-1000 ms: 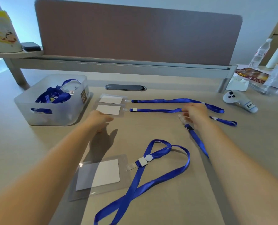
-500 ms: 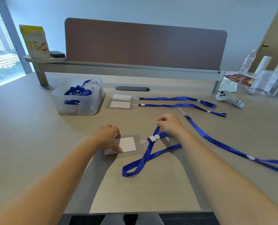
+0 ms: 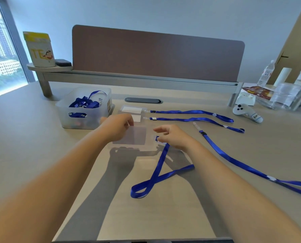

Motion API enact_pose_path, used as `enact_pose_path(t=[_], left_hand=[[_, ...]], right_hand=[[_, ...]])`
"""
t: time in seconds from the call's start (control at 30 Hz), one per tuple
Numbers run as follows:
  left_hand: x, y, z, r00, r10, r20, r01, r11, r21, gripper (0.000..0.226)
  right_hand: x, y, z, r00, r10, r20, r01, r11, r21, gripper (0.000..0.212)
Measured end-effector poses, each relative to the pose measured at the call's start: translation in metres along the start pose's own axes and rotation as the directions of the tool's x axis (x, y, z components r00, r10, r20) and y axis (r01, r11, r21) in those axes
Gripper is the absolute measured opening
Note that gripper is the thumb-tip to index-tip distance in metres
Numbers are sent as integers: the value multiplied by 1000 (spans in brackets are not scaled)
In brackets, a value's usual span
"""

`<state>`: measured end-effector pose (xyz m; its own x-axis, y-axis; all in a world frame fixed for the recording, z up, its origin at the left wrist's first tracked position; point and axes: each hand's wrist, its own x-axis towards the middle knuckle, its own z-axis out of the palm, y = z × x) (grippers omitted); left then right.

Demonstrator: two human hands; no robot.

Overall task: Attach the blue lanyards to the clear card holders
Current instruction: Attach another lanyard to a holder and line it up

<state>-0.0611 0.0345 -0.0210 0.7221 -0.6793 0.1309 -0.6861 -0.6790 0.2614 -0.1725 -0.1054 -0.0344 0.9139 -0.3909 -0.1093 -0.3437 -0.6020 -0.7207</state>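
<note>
My left hand (image 3: 117, 128) grips a clear card holder (image 3: 134, 135) and holds it lifted above the desk; its shadow lies below. My right hand (image 3: 172, 136) pinches the clip end of a blue lanyard (image 3: 156, 172), whose loop trails toward me on the desk. Behind my hands lie two more card holders (image 3: 130, 109) with white cards, each joined to a blue lanyard (image 3: 190, 112) stretched to the right. A loose blue lanyard (image 3: 242, 165) with a black clip runs diagonally at the right.
A translucent bin (image 3: 84, 109) with several blue lanyards stands at the back left. A white controller (image 3: 247, 113), plastic bottles and packets (image 3: 286, 95) crowd the back right. A brown divider panel (image 3: 156, 55) closes the desk's far edge.
My left hand has lifted the card holder off the desk and carried it away from me. My right hand has followed with the lanyard's clip end, dragging the loop along.
</note>
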Motion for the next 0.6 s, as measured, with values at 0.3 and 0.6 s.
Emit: enact_pose_path(t=[0.3,0.6], left_hand=[[4,-6,-14,997,-42,-59,40,999,-33,29],[-2,2,-2,981,-144,-134,84,923,-376,42]], right_hand=[[2,-7,0,999,-48,-15,48,998,29,24],[5,-21,-2,990,-19,-136,62,945,321,23]])
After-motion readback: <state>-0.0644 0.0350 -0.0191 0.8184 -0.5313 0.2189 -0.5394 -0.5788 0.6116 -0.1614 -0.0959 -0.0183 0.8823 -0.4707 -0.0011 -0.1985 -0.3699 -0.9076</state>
